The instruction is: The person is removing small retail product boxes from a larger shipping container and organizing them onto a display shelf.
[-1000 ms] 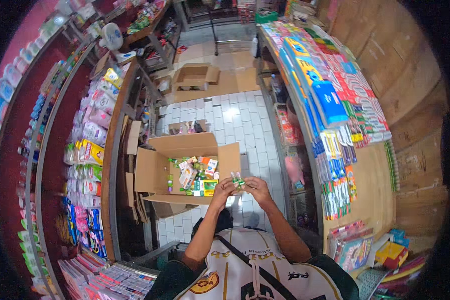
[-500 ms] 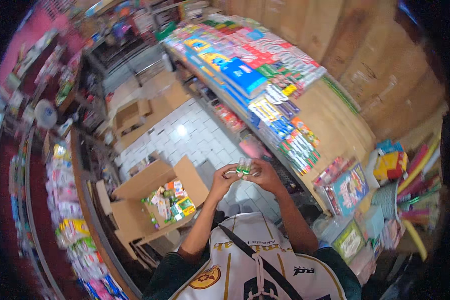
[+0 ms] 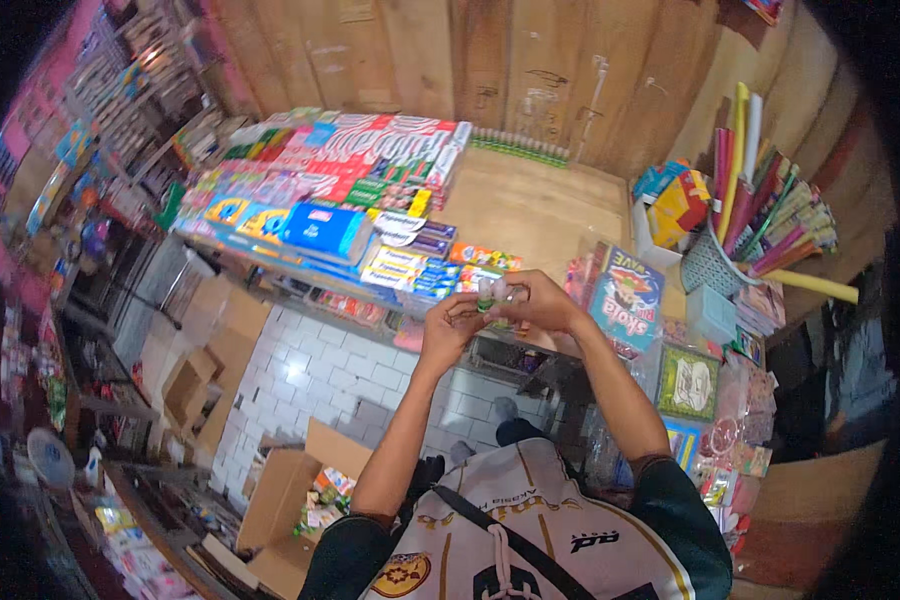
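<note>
- Bottles (image 3: 486, 295), small, with clear tops and green bands, are held up between both hands, in front of the counter's near edge.
- Left hand (image 3: 451, 326): thumb and fingers bent, pinching the bottles from the left.
- Right hand (image 3: 542, 304): fingers curled over, pinching them from the right; which fingertip meets which bottle is too small to tell.
- Counter (image 3: 530, 200) beyond the hands bears boxes (image 3: 345, 165) in rows, with a blue pack (image 3: 320, 232) near the front.
- Basket (image 3: 708, 264) on the right holds coloured rolls (image 3: 782, 220).
- Carton (image 3: 268, 500), flaps open, stands lower left with packages (image 3: 322, 503) inside.
</note>
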`<state>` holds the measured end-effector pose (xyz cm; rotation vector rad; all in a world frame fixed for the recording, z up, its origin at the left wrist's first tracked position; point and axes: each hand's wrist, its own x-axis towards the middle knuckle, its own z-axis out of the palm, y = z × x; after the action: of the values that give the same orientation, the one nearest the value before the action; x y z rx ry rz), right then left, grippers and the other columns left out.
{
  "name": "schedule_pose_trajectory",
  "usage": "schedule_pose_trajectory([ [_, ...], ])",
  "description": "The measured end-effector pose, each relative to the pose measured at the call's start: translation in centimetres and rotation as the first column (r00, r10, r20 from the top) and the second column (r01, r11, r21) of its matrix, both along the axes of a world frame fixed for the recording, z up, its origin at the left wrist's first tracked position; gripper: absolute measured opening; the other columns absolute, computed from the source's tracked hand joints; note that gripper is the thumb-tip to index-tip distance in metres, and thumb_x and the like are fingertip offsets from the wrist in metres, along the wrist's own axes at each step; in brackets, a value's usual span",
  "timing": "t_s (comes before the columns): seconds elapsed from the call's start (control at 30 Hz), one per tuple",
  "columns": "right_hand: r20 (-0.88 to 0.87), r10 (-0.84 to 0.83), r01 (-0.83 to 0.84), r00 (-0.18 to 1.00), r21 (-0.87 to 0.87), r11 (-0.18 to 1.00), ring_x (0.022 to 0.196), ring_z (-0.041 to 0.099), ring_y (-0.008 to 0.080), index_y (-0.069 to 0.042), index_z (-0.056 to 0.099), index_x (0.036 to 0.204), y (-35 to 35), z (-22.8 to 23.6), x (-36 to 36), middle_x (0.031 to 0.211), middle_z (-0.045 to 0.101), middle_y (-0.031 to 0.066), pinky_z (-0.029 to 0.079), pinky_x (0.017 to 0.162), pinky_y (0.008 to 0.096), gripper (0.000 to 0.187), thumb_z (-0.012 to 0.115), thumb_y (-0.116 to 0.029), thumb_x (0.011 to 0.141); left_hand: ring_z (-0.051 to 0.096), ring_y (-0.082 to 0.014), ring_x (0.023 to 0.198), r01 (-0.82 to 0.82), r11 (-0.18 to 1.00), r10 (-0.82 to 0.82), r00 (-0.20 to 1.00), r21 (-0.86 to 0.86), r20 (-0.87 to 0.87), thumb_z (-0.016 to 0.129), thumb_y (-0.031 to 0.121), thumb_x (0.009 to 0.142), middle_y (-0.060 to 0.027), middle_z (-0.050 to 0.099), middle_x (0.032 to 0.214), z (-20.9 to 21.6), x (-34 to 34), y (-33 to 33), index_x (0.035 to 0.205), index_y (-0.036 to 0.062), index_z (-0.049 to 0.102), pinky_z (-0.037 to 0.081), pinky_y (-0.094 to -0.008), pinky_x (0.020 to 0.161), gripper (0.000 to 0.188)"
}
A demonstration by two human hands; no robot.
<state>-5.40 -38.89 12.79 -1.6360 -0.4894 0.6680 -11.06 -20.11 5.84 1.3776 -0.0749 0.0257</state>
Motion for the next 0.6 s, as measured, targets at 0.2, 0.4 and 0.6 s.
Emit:
schedule_pose_trajectory([
  [0.2, 0.519, -0.13, 0.224, 0.845, -0.123, 0.967, 0.076, 0.054, 0.0079, 0.0, 0.066, 0.094, -5.8, 0.2, 6.7, 0.081, 0.064, 0.0019, 0.046, 0.068, 0.0257, 0.027, 0.077, -0.014, 0.074, 0.065, -0.0096, 0.075, 0.003, 0.922, -0.094, 0.972, 0.387, 0.217, 0.074, 0.0, 0.075, -0.0077, 0.07, 0.084, 2.7, 9.4, -5.4, 0.098, -0.0002, 0.062, 0.051, -0.0249, 0.068, 0.026],
  [0.4, 0.475, -0.292, 0.391, 0.83, -0.124, 0.912, 0.068, 0.055, 0.0078, -0.001, 0.064, 0.09, -12.8, -1.1, 14.7, 0.076, 0.061, 0.0007, 0.046, 0.058, 0.0254, 0.019, 0.074, -0.011, 0.076, 0.068, -0.0197, 0.072, 0.055, 0.821, -0.226, 0.945, 0.568, 0.235, 0.073, 0.005, 0.075, -0.0138, 0.07, 0.085, 3.5, 19.8, -13.0, 0.094, 0.0025, 0.067, 0.053, -0.0306, 0.065, 0.02],
  [0.6, 0.366, -0.349, 0.373, 0.863, 0.004, 0.928, 0.056, 0.055, 0.0083, -0.001, 0.062, 0.093, -19.0, -5.6, 24.2, 0.076, 0.061, 0.0009, 0.047, 0.049, 0.0249, 0.015, 0.069, -0.008, 0.081, 0.066, -0.035, 0.083, 0.061, 0.684, -0.309, 0.927, 0.727, 0.214, 0.068, 0.007, 0.077, -0.0211, 0.067, 0.088, 1.0, 29.9, -20.2, 0.098, 0.0024, 0.067, 0.052, -0.0384, 0.072, 0.022],
])
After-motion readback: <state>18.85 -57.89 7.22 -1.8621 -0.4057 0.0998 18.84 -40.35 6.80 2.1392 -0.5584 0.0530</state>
